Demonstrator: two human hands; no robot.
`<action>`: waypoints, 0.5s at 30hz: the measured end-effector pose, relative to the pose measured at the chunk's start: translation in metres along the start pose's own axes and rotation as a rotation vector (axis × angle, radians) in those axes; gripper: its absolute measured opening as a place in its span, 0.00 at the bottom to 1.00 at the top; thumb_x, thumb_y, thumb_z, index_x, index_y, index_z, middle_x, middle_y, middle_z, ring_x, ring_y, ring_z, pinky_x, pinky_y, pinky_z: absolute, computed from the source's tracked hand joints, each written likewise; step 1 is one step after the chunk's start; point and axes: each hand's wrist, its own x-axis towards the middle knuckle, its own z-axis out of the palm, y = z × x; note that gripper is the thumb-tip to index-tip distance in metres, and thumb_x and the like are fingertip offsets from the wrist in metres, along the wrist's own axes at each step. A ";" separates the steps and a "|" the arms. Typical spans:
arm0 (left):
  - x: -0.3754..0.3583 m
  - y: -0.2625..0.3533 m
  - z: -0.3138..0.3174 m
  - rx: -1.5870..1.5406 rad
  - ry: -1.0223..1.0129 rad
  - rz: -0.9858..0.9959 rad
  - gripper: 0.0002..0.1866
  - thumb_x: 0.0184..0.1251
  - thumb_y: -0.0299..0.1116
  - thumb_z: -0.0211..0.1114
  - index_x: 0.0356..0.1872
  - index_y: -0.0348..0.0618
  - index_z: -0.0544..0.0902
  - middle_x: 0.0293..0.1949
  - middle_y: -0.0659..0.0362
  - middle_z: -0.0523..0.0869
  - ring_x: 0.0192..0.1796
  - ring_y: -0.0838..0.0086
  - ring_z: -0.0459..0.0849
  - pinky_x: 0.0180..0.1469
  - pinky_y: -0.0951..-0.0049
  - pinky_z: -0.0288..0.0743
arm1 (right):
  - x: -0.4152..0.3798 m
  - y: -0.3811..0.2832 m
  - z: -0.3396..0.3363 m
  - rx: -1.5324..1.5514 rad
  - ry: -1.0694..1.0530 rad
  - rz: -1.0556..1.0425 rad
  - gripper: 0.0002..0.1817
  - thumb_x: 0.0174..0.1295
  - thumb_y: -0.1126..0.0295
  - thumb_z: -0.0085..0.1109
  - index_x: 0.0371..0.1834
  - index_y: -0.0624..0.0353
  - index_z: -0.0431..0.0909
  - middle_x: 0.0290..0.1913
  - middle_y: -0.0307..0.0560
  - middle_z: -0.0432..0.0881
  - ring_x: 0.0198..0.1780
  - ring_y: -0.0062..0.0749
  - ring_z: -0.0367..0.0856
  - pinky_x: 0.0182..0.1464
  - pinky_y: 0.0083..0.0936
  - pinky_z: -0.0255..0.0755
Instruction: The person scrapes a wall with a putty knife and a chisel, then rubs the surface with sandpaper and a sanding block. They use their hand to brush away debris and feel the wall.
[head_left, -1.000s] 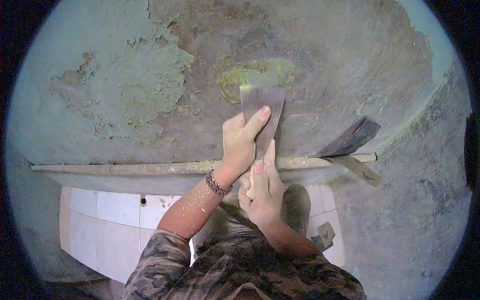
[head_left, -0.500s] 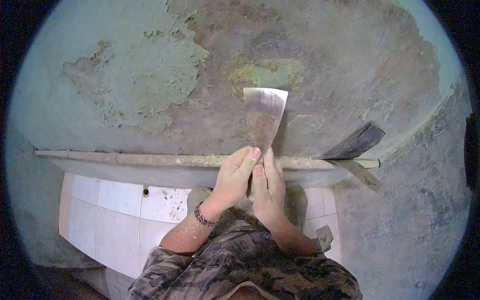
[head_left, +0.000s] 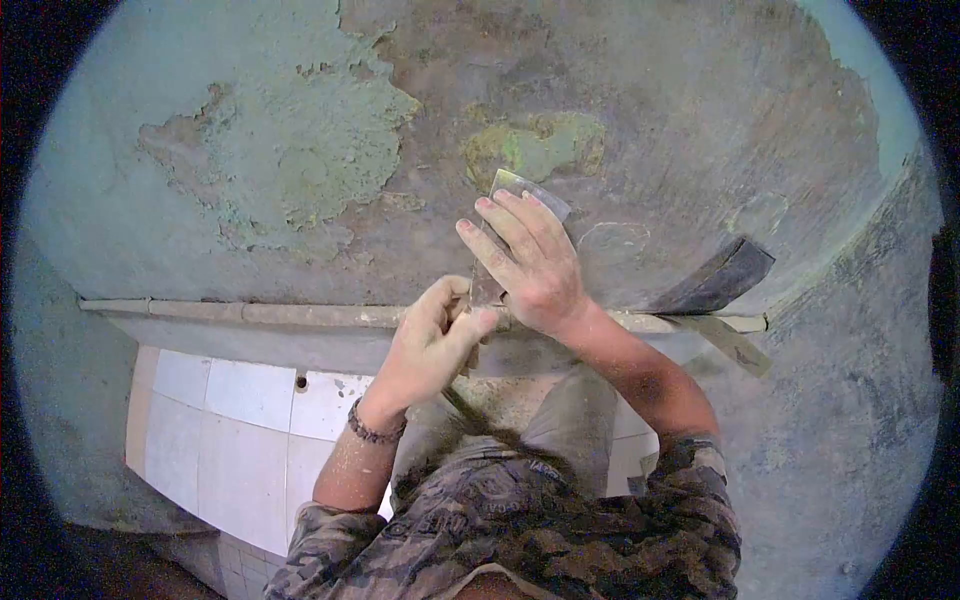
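Note:
My left hand [head_left: 430, 340], with a dark beaded bracelet at the wrist, is closed round the lower end of a putty knife [head_left: 514, 181]. Its handle is mostly hidden by that hand. Across the wide metal blade lies my right hand [head_left: 540, 265], fingers stretched out and slightly spread, the thumb out of sight. Only the blade's upper edge and a strip near its neck show. Both hands look dusty. Behind the blade is a wall [head_left: 440, 230] with bare grey-brown plaster and a leftover green paint patch [head_left: 540, 148].
Flaking green paint [head_left: 320, 150] covers the wall at left. A pipe [head_left: 300, 316] runs along the wall's base. A dark sanding sheet [head_left: 722, 278] and a tan paper strip [head_left: 728, 342] rest by its right end. White floor tiles [head_left: 240, 440] lie below left.
My right hand has left the handle and moved up, spreading its fingers over the blade. My left hand has shifted slightly left and down with the putty knife, which is now tilted.

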 end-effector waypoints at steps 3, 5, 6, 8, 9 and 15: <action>-0.012 -0.001 -0.008 0.002 -0.025 0.068 0.18 0.68 0.34 0.64 0.53 0.37 0.73 0.27 0.67 0.76 0.25 0.86 0.73 0.25 0.81 0.68 | 0.004 0.000 0.009 -0.014 0.101 0.029 0.25 0.51 0.71 0.57 0.56 0.55 0.80 0.60 0.50 0.74 0.63 0.45 0.72 0.65 0.44 0.66; -0.018 -0.006 -0.010 -0.029 0.010 0.079 0.19 0.68 0.33 0.64 0.56 0.37 0.74 0.28 0.67 0.78 0.25 0.87 0.73 0.25 0.83 0.67 | 0.005 -0.006 0.016 -0.028 0.108 0.063 0.24 0.55 0.69 0.54 0.57 0.56 0.79 0.61 0.52 0.74 0.64 0.47 0.71 0.66 0.45 0.65; -0.019 -0.009 -0.013 -0.060 0.058 0.042 0.20 0.68 0.33 0.64 0.57 0.38 0.74 0.28 0.67 0.78 0.24 0.87 0.72 0.24 0.84 0.65 | 0.006 -0.009 0.019 -0.045 0.111 0.097 0.24 0.58 0.67 0.51 0.59 0.58 0.77 0.61 0.54 0.73 0.65 0.49 0.70 0.68 0.45 0.64; -0.021 -0.005 -0.018 -0.089 0.137 -0.039 0.19 0.67 0.32 0.65 0.56 0.37 0.77 0.27 0.66 0.79 0.22 0.89 0.70 0.22 0.86 0.62 | 0.008 -0.020 0.019 -0.008 0.132 0.159 0.23 0.58 0.66 0.52 0.58 0.59 0.77 0.61 0.55 0.73 0.65 0.51 0.69 0.68 0.47 0.64; -0.020 -0.001 -0.020 -0.086 0.134 -0.038 0.19 0.67 0.32 0.65 0.56 0.37 0.77 0.27 0.66 0.79 0.22 0.89 0.70 0.22 0.86 0.62 | 0.010 -0.023 0.021 0.029 0.151 0.218 0.23 0.58 0.66 0.52 0.57 0.60 0.78 0.61 0.57 0.73 0.65 0.53 0.69 0.67 0.48 0.64; -0.010 0.032 -0.020 -0.017 0.113 -0.061 0.17 0.66 0.33 0.67 0.53 0.35 0.81 0.26 0.66 0.80 0.23 0.89 0.71 0.22 0.86 0.60 | 0.022 -0.023 0.023 -0.044 0.256 0.298 0.22 0.58 0.66 0.53 0.56 0.61 0.78 0.63 0.61 0.70 0.67 0.56 0.66 0.67 0.51 0.63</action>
